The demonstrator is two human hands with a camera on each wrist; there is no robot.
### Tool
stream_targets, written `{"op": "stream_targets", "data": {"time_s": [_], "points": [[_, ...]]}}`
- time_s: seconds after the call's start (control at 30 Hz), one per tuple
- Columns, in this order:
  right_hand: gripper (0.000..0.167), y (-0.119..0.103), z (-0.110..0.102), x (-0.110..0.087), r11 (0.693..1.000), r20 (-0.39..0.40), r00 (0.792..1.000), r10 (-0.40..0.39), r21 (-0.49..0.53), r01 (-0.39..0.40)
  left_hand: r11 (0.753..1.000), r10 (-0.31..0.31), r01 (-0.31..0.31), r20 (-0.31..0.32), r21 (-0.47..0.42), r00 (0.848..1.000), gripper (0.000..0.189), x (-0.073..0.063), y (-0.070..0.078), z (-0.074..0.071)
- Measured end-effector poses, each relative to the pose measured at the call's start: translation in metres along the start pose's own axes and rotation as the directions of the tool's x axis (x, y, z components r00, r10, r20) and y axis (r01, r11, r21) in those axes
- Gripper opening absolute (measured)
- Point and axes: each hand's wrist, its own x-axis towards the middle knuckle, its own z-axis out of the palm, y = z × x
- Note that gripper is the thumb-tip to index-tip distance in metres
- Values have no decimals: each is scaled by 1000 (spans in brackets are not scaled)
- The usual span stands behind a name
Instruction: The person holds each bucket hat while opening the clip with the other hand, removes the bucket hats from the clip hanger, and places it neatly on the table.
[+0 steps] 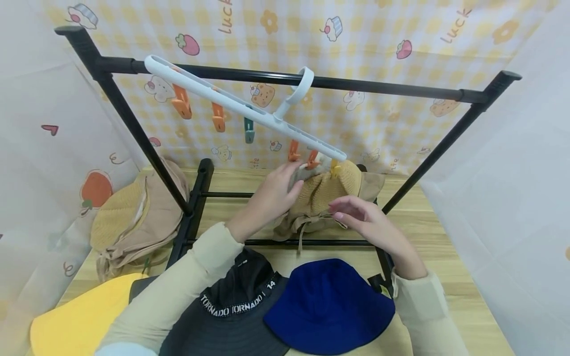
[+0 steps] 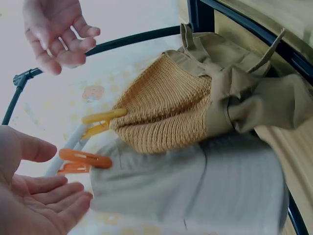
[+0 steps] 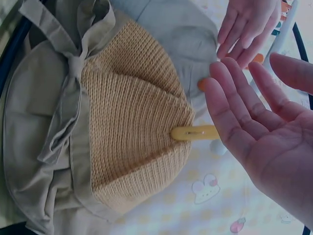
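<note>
A white hanger (image 1: pixel 249 111) hangs from the rack's black bar by its hook, with colored clips along it. From its yellow clip (image 2: pixel 103 117) hangs a straw-and-cloth bow hat (image 2: pixel 166 103), and beside that a grey hat (image 2: pixel 190 186) is held by an orange clip (image 2: pixel 85 159). My left hand (image 1: pixel 277 192) is beside the grey hat and the orange clip, fingers loosely extended with nothing in them. My right hand (image 1: pixel 367 220), also holding nothing, is at the right of the bow hat, its fingers relaxed and palm showing in the right wrist view.
The black rack (image 1: pixel 133 123) stands on a wooden table (image 1: pixel 463 291). Another straw-and-cloth hat (image 1: pixel 151 212) lies at the left. In front lie a yellow hat (image 1: pixel 80 311), a black hat (image 1: pixel 222 321) and a blue bucket hat (image 1: pixel 331 306). More clips, including a green one (image 1: pixel 249 131), hang empty.
</note>
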Motion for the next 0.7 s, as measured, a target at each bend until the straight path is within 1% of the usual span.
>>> {"op": "stream_targets", "data": {"time_s": [0.13, 0.2, 0.27, 0.37, 0.43, 0.53, 0.63, 0.7], "points": [[28, -2, 3, 5, 999, -5, 1000, -8, 36, 8, 994, -1, -3, 38, 108, 999, 59, 10, 0, 8], [28, -2, 4, 7, 999, -9, 1000, -16, 42, 16, 986, -20, 13, 42, 167, 999, 66, 18, 1, 14], [27, -2, 5, 9, 999, -16, 1000, -22, 50, 23, 978, -54, 46, 32, 204, 998, 70, 27, 2, 19], [27, -3, 8, 12, 998, -25, 999, -25, 53, 26, 974, -111, 109, 0, 199, 994, 69, 39, 2, 24], [26, -4, 10, 13, 998, -32, 999, -25, 54, 26, 977, -121, 124, -32, 175, 992, 62, 46, 2, 27], [26, -7, 14, 15, 997, -40, 999, -25, 66, 27, 983, -122, 131, -74, 131, 990, 50, 53, 0, 29], [27, -8, 18, 18, 996, -48, 998, -29, 88, 33, 994, -110, 111, -98, 4, 989, 41, 57, -4, 32], [27, -8, 21, 19, 995, -59, 998, -33, 92, 38, 992, -90, 79, -113, -96, 990, 40, 58, -7, 33]]}}
